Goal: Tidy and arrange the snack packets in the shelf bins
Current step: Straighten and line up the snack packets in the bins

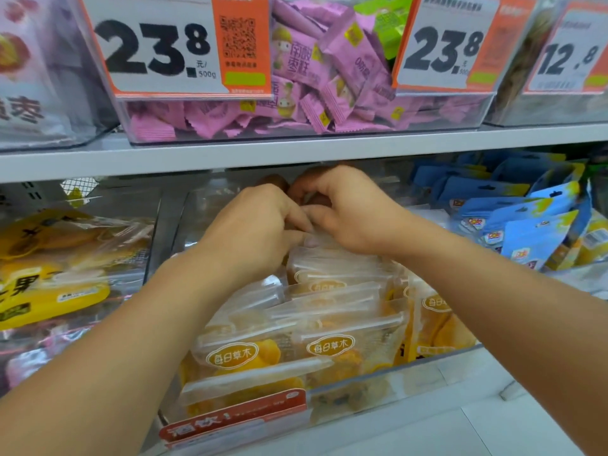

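Head view: both hands are deep in the clear middle bin (427, 363) on the lower shelf, at its back edge. Left hand (253, 232) has fingers curled down onto the top of the rearmost clear packet (329, 250); right hand (342, 212) pinches the same top seal from the other side. Fingertips meet over the packet, partly hidden under the upper shelf lip (296, 153).

Orange dried-fruit packets (329, 347) stand in overlapping rows from the back edge to the front edge of the bin, labels facing out.

Judgement: the step is seating or straightening the back packet. To do it well: keep it upright, square the seal with the row in front, press down evenly with both hands, and don't crush the contents. The front rows lean slightly, so the forearms should stay clear of them on the way out.

In the way: the upper shelf lip sits just above the knuckles, so lifting room is tight. The bin's side walls limit sideways shifts.

Around:
- yellow bags (56, 268) in the bin to the left
- blue pouches (513, 218) in the bin to the right
- pink wrapped sweets (316, 77) in the bin on the upper shelf
- price cards (158, 44) on the upper bin fronts
- a red label (237, 419) on the front edge of the middle bin
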Action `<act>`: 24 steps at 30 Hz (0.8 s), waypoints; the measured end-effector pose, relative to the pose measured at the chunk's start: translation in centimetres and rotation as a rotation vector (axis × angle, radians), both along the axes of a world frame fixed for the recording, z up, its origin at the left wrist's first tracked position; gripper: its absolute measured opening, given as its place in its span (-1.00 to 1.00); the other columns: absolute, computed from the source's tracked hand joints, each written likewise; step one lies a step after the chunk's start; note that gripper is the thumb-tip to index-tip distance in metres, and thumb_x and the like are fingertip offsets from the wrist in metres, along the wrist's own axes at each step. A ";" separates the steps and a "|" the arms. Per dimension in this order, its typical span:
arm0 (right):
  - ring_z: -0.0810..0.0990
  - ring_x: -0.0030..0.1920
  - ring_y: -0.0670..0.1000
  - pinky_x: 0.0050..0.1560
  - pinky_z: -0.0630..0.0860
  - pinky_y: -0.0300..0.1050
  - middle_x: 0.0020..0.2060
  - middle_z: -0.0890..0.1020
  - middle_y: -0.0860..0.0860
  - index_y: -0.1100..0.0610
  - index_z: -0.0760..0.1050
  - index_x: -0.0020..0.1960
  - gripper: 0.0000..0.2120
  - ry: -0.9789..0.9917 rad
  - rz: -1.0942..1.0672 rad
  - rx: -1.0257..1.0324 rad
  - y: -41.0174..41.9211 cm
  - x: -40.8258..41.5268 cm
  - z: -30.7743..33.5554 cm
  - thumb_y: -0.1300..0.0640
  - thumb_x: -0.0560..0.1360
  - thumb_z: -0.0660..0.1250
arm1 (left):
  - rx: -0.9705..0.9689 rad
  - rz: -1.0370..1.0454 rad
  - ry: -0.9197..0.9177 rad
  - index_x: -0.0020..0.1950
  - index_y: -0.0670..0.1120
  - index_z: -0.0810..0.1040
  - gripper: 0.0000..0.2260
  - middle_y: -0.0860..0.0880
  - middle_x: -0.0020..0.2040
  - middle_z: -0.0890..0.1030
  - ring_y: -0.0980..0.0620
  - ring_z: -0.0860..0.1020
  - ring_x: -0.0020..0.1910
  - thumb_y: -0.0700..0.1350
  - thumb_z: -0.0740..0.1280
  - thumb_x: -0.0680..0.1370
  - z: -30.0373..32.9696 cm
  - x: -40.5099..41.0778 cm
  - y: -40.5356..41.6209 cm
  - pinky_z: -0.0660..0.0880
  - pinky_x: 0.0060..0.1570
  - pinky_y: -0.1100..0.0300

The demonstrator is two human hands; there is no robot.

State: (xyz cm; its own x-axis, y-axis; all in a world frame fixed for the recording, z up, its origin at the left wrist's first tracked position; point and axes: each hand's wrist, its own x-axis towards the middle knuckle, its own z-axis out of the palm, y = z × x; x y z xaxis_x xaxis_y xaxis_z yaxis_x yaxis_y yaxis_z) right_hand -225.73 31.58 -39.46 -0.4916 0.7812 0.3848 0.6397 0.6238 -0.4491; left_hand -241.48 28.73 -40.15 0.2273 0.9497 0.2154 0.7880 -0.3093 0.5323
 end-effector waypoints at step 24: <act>0.58 -0.22 -0.29 -0.15 0.44 -0.54 -0.09 0.72 -0.14 0.00 0.71 0.07 -0.86 -0.192 -0.072 -0.277 0.9 0.3 -0.3 0.07 0.54 0.42 | -0.070 0.144 0.264 0.15 0.19 0.60 -0.47 0.18 0.08 0.64 0.00 0.58 0.05 0.49 0.30 0.35 -0.1 -2.5 -0.4 0.57 0.07 -0.03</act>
State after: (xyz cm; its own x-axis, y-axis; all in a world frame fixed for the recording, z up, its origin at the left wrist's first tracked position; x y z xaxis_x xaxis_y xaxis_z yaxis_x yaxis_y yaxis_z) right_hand -225.39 32.46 -39.72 -0.4746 0.8782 0.0589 0.7667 0.4453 -0.4625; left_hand -243.97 28.33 -40.25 0.1283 0.9867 0.0995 0.9349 -0.1538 0.3199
